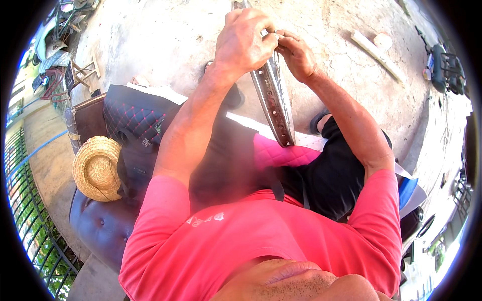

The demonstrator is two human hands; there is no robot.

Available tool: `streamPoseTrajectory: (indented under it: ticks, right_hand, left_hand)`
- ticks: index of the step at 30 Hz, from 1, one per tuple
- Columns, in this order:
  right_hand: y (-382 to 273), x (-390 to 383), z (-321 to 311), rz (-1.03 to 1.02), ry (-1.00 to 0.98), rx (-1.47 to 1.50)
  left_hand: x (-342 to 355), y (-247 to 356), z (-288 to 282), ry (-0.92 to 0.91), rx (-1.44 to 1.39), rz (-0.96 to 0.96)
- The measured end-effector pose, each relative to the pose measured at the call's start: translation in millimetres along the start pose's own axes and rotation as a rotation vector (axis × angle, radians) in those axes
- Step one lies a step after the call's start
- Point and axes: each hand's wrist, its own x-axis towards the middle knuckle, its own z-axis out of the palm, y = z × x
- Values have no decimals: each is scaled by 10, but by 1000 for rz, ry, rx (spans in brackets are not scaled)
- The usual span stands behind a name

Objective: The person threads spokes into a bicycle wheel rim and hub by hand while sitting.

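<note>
A long metal channel (271, 105) with shiny edges and a row of small holes or studs stands lengthwise between my arms, its lower end over pink quilted fabric (266, 155). My left hand (242, 40) is curled round the upper part of the channel, hiding much of it. My right hand (298, 57) is closed in a pinch beside the left thumb at the channel's side; what lies between those fingertips is too small to make out.
A straw hat (96, 173) and dark quilted fabric (130, 115) lie at left on a padded seat (100, 226). A white bar (376, 55) lies on the concrete floor (331, 85). A wooden frame (83, 72) stands upper left; machinery (444, 70) sits far right.
</note>
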Motion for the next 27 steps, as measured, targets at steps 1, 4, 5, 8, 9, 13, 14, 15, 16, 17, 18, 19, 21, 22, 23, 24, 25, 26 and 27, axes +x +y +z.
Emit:
streamPoseTrajectory:
  ticks: [1,4,5,8,9,13,14,15,16,17,18,19,21,22,23,24,25,26,27]
  right_hand:
    - [27,14,-20,-38,-22,-36]
    - [153,84,-132,-113,-79,-94]
    - [165,103,-145,-113,-96,-78]
    - [163,117,-181,-75,-121,-101]
    - [152,120,-180,-57,-127,-119]
    - [211,178,-287,-13,-214,28]
    - [194,189,-319,16,-262,97]
    - [191,192,-339,44,-309,167]
    - [186,195,-361,53,-309,105]
    - [109,196,-339,62,-310,45]
    - [55,199,-323,71,-311,-16]
    - [46,221,-348,131,-328,24]
    - [-4,268,-423,250,-355,100]
    - [-12,274,-442,255,-365,71]
    - [-33,285,-433,260,-377,43]
    - [-40,293,-427,265,-389,16]
    - [-17,309,-436,247,-412,28]
    - [3,330,-445,228,-435,38]
    - [25,338,-454,209,-457,49]
  left_hand:
    - [6,-4,-6,-5,5,15]
    - [13,-6,13,1,-17,36]
    - [11,-7,17,8,-28,39]
    - [11,4,0,34,-40,59]
    - [12,-11,3,34,-42,66]
    - [34,-38,8,23,-57,93]
    - [37,-32,-1,18,-59,98]
    - [37,-26,-4,17,-63,97]
    - [37,-20,-4,17,-67,96]
    - [33,-18,-5,17,-71,95]
    - [29,-24,-8,13,-65,105]
    - [25,-36,-13,8,-59,115]
    - [29,-30,-10,5,-62,124]
    - [27,-20,-10,7,-67,121]
    - [23,-18,-8,7,-70,116]
    - [23,-18,-8,9,-71,112]
    - [23,-18,-8,10,-71,108]
    - [28,-15,-8,13,-73,105]
    - [31,-14,-9,7,-71,113]
